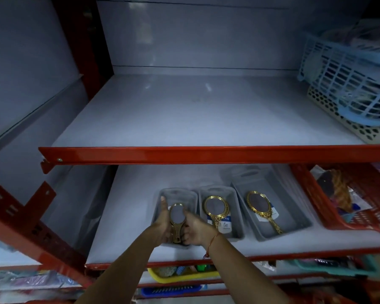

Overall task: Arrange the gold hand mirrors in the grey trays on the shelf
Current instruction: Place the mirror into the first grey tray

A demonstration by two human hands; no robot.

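Note:
Three grey trays stand side by side on the lower shelf. Over the left tray (176, 194) both hands hold one gold hand mirror (177, 216), handle toward me. My left hand (161, 224) grips its left edge, thumb up along the frame. My right hand (194, 229) grips the right edge and handle. The middle tray (235, 207) holds a gold mirror (216, 208) lying on a white and blue label. The right tray (294, 218) holds another gold mirror (259, 204), its handle angled to the right.
A red basket (316, 200) of goods sits right of the trays. The shelf above has a red front edge (206, 153) and holds a blue basket (347, 80) over a cream one at far right. Yellow and blue baskets sit on shelves below.

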